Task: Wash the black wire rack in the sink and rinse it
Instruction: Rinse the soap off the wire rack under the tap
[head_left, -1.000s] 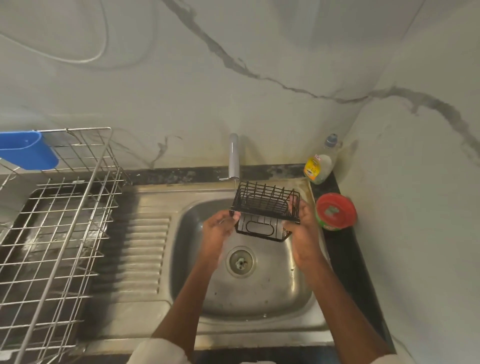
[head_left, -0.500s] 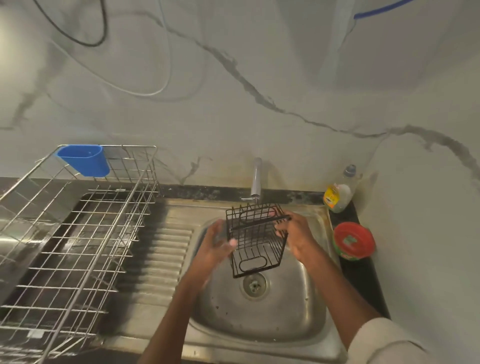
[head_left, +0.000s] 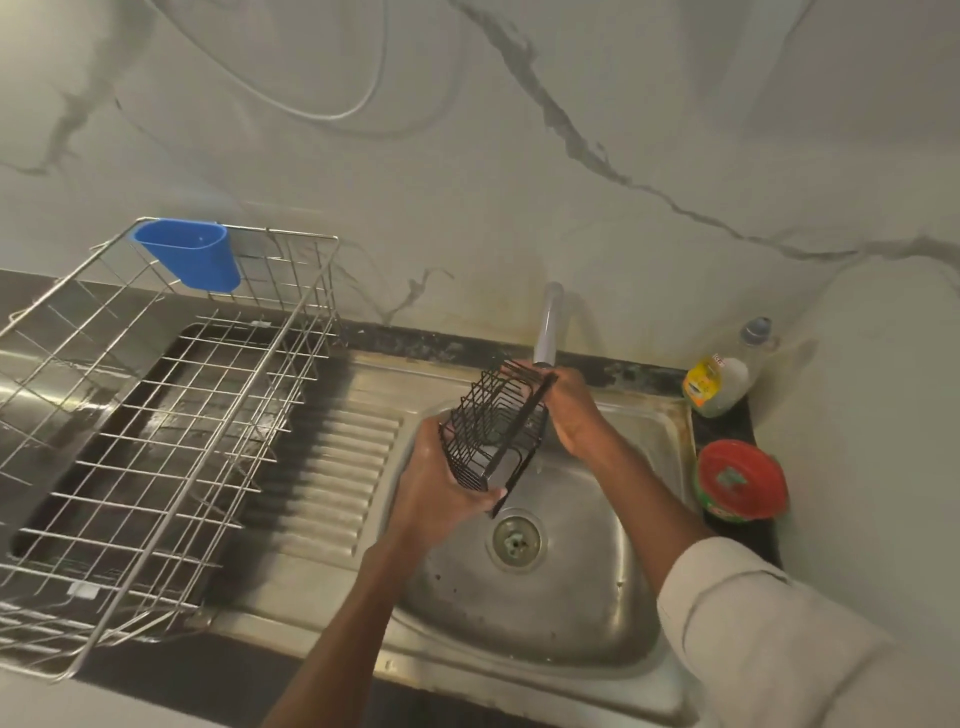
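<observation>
The black wire rack (head_left: 493, 431) is held tilted on its side over the steel sink (head_left: 571, 597), just under the tap (head_left: 548, 325). My left hand (head_left: 441, 483) grips its lower end from below, fingers curled under the bottom edge. My right hand (head_left: 571, 410) holds its upper end near the tap's mouth. A thin stream of water falls past the rack toward the drain (head_left: 514, 540).
A large steel dish rack (head_left: 156, 441) with a blue plastic cup (head_left: 189, 254) stands on the left drainboard. A dish soap bottle (head_left: 719, 382) and a red-lidded tub (head_left: 740, 480) sit on the right counter strip by the wall.
The rack has been turned from lying flat to standing on its side and tilted left. My left hand slid down to its lower end. My view shifted right and back.
</observation>
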